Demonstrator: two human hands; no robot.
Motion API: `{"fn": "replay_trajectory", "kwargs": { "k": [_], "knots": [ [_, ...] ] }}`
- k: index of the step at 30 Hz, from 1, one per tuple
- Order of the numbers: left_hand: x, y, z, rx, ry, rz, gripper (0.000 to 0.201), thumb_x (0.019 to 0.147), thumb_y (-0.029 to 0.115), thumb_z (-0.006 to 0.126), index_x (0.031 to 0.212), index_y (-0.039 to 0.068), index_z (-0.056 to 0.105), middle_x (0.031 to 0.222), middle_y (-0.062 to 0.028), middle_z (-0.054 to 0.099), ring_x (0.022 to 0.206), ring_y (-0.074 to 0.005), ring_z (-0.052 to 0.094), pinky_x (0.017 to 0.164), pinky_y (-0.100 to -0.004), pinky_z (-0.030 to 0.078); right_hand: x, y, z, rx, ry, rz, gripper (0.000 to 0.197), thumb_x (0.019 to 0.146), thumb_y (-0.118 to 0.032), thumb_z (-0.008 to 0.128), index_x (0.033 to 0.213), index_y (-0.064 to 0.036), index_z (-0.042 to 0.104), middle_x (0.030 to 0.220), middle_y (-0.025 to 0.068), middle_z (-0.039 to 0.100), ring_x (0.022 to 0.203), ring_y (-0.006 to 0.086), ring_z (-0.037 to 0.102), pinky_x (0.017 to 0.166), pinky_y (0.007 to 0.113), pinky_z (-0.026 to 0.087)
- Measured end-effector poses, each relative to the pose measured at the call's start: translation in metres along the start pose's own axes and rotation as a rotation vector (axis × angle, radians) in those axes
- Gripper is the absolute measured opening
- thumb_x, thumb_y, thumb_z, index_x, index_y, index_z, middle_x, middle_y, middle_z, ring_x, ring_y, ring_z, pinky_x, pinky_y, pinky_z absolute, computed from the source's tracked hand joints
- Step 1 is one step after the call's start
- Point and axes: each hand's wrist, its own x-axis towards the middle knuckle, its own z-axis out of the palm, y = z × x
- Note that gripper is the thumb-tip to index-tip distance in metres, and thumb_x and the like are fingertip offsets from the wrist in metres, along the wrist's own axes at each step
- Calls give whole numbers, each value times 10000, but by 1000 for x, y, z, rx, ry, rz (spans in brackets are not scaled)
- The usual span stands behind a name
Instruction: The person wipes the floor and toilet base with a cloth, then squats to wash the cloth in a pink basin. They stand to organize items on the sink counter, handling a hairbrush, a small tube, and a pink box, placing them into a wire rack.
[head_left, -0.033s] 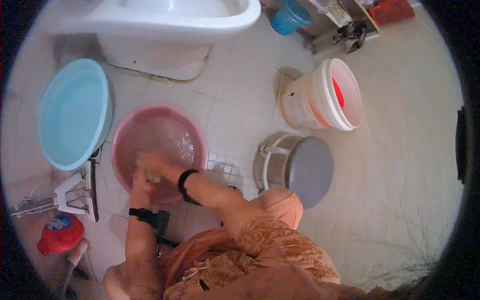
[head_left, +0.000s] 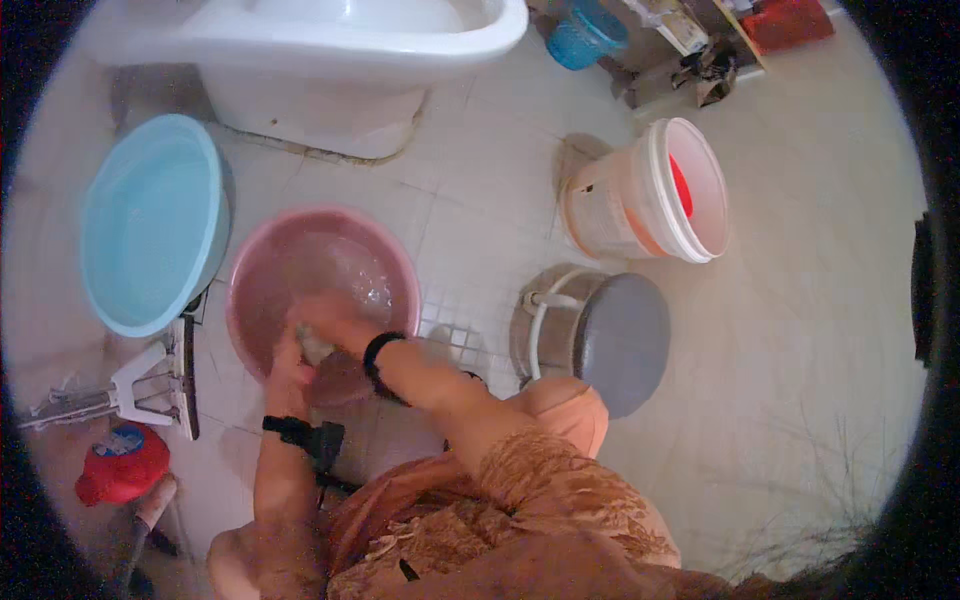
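Note:
Both my hands are together low over a pink basin point(head_left: 250, 265) that holds cloudy water. My left hand point(head_left: 291, 362) closes around a small pale, greenish-grey bundle point(head_left: 316, 346); its kind does not show clearly. From the right, my right hand point(head_left: 338, 320) presses against the same bundle, its fingers curled and smeared by motion. Each wrist wears a black band. Light glints on the water beyond my right hand. Part of the bundle is hidden by the fingers.
At left stand a light blue basin point(head_left: 150, 235), a white squeegee-like mop head point(head_left: 150, 385) and a red container point(head_left: 125, 468). A grey-topped stool point(head_left: 625, 345) and a white bucket point(head_left: 620, 200) are at right. Farther off are a white toilet point(head_left: 320, 110) and a blue basket point(head_left: 585, 38).
My right hand has shifted slightly over the basin, and more of the pale bundle shows between my hands. The whole view has moved a little.

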Motion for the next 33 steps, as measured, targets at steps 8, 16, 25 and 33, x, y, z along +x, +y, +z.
{"fn": "replay_trajectory", "kwargs": {
  "k": [8, 16, 25, 33],
  "knots": [
    [-23, 21, 0, -284, 270, -20, 434, 874, 404, 475, 1217, 142, 438, 1140, -91, 514, 1119, -267, 454, 886, -394, 435, 9, 54, -26, -780, 211, 28, 199, 822, -192, 494, 846, -59, 641, 842, 168, 624, 809, 310, 603, 700, 402, 476],
    [0, 7, -6, -656, 67, -117, 356, 888, 302, 468, 1185, 108, 434, 1113, -64, 504, 973, -242, 530, 778, -387, 468, -23, -26, 38, -38, -146, -176, 323, 818, -293, 516, 897, 12, 588, 828, 202, 616, 791, 351, 595, 691, 404, 466],
    [-4, 6, 14, -757, -157, -54, 306, 902, 281, 460, 1156, 109, 459, 1071, -41, 550, 969, -205, 538, 775, -337, 478, -14, -37, 30, -837, -101, -302, 247, 833, -289, 463, 929, -109, 601, 792, 137, 630, 751, 324, 616, 652, 445, 471],
    [-27, 25, 37, -482, 113, -107, 435, 879, 397, 482, 1211, 116, 452, 1179, -65, 505, 1056, -269, 482, 906, -443, 411, 12, 31, -35, -870, 200, 29, 290, 853, -273, 447, 1019, -80, 584, 895, 146, 630, 804, 340, 614, 682, 474, 468]
  ]
}}
